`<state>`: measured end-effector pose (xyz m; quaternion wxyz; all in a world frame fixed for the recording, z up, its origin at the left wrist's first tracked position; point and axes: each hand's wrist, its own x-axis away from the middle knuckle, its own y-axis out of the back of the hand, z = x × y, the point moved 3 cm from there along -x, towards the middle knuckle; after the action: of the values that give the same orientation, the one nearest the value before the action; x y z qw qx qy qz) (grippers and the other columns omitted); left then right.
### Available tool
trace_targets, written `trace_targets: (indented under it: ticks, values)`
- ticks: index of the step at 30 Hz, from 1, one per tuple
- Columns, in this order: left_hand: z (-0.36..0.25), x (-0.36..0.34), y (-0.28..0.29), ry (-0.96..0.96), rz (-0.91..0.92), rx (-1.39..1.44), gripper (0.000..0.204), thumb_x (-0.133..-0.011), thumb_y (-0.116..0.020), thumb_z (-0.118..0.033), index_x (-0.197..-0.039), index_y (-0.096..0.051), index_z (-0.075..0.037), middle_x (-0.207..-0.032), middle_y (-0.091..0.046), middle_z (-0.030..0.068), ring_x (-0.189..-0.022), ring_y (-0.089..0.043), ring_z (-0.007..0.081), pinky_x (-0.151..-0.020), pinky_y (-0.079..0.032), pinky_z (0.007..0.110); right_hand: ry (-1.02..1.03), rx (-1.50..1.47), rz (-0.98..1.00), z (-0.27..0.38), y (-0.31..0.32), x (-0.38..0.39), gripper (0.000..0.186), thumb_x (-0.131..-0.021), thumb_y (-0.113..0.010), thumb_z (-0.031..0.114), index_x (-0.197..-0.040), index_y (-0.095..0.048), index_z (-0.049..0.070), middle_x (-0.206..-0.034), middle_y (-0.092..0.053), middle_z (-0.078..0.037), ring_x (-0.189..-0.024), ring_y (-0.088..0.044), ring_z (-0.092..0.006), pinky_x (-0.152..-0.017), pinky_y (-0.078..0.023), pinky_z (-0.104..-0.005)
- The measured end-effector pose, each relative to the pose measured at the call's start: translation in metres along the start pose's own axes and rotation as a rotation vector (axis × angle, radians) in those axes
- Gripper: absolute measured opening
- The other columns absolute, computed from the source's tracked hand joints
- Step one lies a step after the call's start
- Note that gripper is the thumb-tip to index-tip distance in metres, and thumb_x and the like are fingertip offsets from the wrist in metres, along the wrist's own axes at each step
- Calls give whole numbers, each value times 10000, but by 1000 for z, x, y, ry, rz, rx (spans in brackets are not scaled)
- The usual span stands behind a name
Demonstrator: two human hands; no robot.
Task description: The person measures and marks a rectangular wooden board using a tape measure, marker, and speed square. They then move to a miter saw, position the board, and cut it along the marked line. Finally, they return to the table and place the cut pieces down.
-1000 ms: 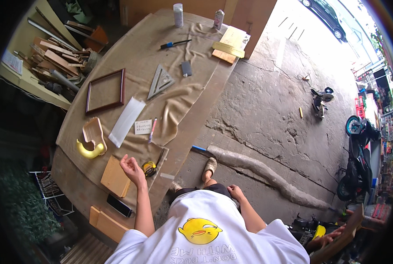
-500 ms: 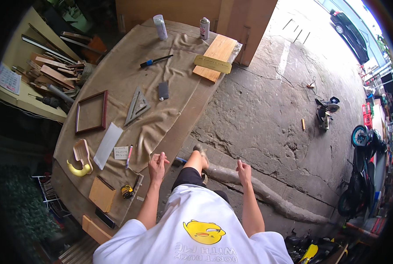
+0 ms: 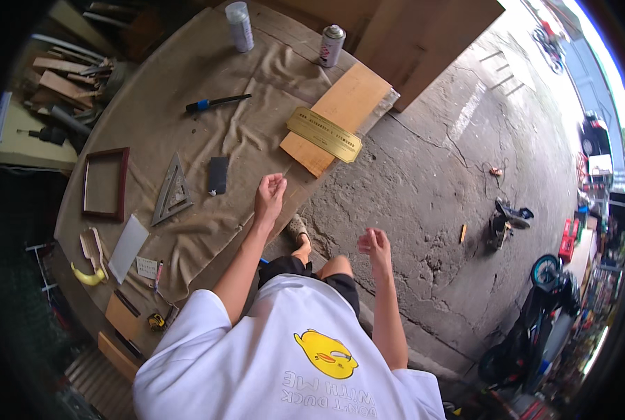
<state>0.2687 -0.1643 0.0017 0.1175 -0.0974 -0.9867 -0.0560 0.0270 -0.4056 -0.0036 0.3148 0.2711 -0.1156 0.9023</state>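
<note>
My left hand [image 3: 270, 197] hangs near the table's edge, loosely closed with nothing visible in it. My right hand [image 3: 377, 247] is over the concrete floor, holding nothing, its fingers loosely apart. Nearest beyond my left hand is a gold engraved plate [image 3: 324, 136], lying aslant across a wooden board [image 3: 351, 98] and overhanging its right side. Left of that hand lie a dark grey flat block [image 3: 217, 175] and a metal speed square [image 3: 172, 194]. A black brush with a blue band [image 3: 202, 105] rests farther back. At the far end stand a spray can [image 3: 332, 45] and a clear-capped can [image 3: 240, 28].
A brown cloth [image 3: 207, 231] covers the table. On its left are a red-brown frame [image 3: 123, 185], a white sheet [image 3: 128, 248], a yellow-handled saw [image 3: 90, 275] and a tape measure [image 3: 156, 322]. A power saw [image 3: 505, 222] sits on the floor; a motorcycle [image 3: 529, 315] stands at right.
I have moved forward along the table, so the board, plate and cans appear closer. My left hand has reached farther forward; my right hand's fingers have loosened.
</note>
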Motion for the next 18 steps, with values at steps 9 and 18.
trace_targets:
  ticks: [9, 18]
  values:
    - [-8, -18, -78, 390, -224, 240, 514, -935, -664, -320, -1294, -489, 3, -1231, -572, 146, -1090, -566, 196, -917, -462, 323, -66, -54, 188, 78, -78, -195, 369, -995, -597, 326, -1236, -522, 57, -967, -657, -82, -860, -671, -173, -736, -547, -290]
    - [36, -19, -120, 479, -662, 230, 344, -958, -634, -236, -1178, -555, 17, -1080, -644, 110, -982, -585, 154, -862, -466, 315, 18, 34, 602, 176, -72, -277, 276, -1037, -511, 294, -1144, -620, 64, -957, -677, -21, -795, -646, -108, -657, -541, -272]
